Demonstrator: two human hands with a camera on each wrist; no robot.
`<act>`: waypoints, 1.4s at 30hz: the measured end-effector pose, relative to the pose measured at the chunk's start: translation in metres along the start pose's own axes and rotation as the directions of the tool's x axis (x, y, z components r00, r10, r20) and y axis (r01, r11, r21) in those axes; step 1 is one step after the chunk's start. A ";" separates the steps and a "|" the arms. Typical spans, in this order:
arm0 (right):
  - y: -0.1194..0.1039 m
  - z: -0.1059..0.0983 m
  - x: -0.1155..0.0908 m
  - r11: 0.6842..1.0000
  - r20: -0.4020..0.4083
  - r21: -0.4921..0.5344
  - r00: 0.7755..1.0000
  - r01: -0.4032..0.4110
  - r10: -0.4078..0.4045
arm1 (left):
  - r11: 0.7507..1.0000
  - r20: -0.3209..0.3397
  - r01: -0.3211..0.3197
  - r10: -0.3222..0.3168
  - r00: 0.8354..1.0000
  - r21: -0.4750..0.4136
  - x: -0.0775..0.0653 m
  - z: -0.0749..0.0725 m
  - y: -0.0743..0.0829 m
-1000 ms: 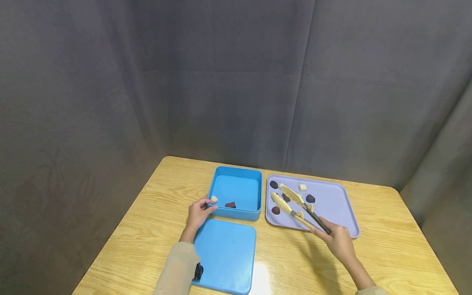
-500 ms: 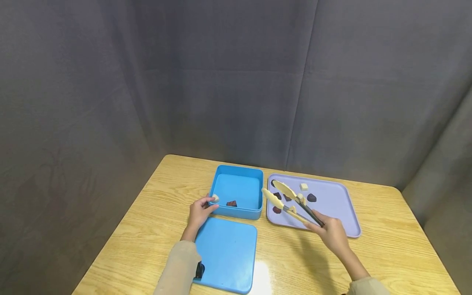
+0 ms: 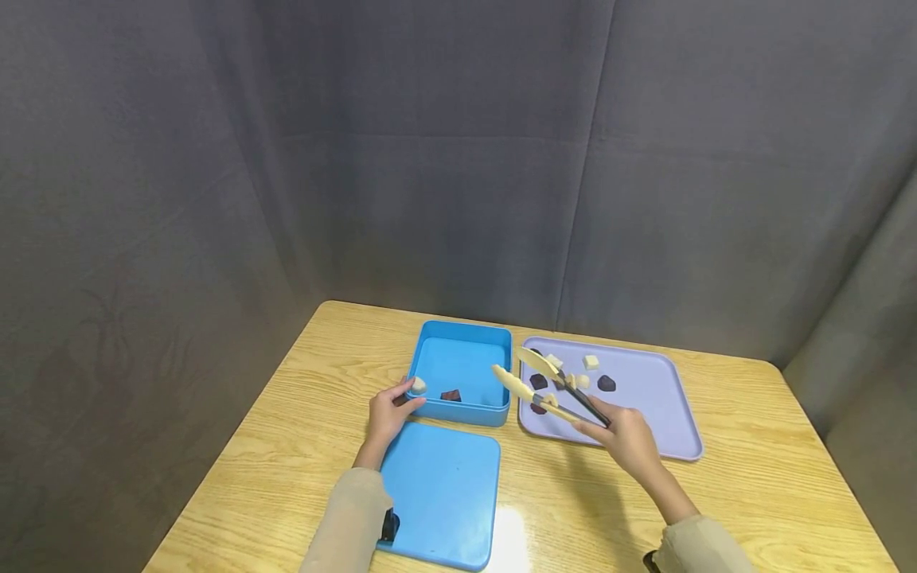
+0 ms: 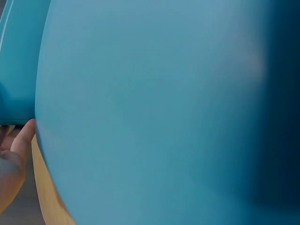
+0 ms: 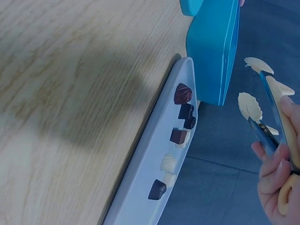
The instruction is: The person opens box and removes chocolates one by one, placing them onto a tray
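Observation:
My left hand point(image 3: 389, 410) grips the near-left corner of a blue box point(image 3: 464, 366), thumb outside the wall and fingers at the rim. Inside the box lie a white chocolate point(image 3: 419, 386), close to those fingertips, and a dark brown chocolate point(image 3: 451, 395). My right hand point(image 3: 629, 438) holds a pair of tongs point(image 3: 513, 383) with cream tips. The tongs' arms are spread, with nothing between the tips, above the gap between the box and a lilac tray point(image 3: 655, 398). Several chocolates, dark and white, sit on the tray, including a dark one point(image 3: 606, 383); the tongs hide some partly.
A blue lid point(image 3: 440, 493) lies flat on the wooden table point(image 3: 286, 446) in front of the box, partly under the left forearm. It fills most of the left wrist view. Grey curtains point(image 3: 430, 159) hang behind the table and at both sides.
My right hand has moved left with the spread tongs, from over the tray's chocolates toward the box's right wall. The left hand stays at the box corner.

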State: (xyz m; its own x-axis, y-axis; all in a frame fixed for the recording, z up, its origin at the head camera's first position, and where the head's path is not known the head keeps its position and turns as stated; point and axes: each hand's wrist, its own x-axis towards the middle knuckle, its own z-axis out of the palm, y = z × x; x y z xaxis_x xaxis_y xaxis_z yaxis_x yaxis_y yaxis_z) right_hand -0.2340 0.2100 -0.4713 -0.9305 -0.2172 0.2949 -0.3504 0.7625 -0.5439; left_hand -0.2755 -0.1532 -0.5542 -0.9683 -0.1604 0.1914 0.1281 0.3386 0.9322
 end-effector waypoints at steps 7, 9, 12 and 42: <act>-0.004 0.005 0.007 1.000 0.023 -0.002 1.000 0.017 -0.017 | 1.000 0.004 -0.004 0.004 1.000 -0.005 -0.001 0.001 -0.001; -0.005 0.007 0.009 1.000 0.026 -0.008 0.999 0.023 -0.023 | 1.000 0.002 -0.001 0.001 1.000 -0.006 -0.001 0.001 -0.001; -0.005 0.009 0.011 0.999 0.028 -0.015 0.999 0.040 -0.040 | 1.000 0.002 -0.005 0.005 1.000 -0.005 -0.001 0.001 -0.002; -0.018 0.021 0.071 0.961 0.285 -0.152 0.941 0.231 -0.182 | 0.999 0.020 0.019 -0.018 1.000 -0.034 0.000 0.000 -0.004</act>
State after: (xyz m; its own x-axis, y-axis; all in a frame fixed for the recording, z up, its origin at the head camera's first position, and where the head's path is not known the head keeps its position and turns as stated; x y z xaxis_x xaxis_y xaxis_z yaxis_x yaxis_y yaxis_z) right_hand -0.2959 0.1684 -0.4571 -0.8425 -0.5166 0.1525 -0.5358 0.7749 -0.3354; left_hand -0.2761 -0.1541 -0.5579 -0.9746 -0.1480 0.1680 0.1168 0.3037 0.9456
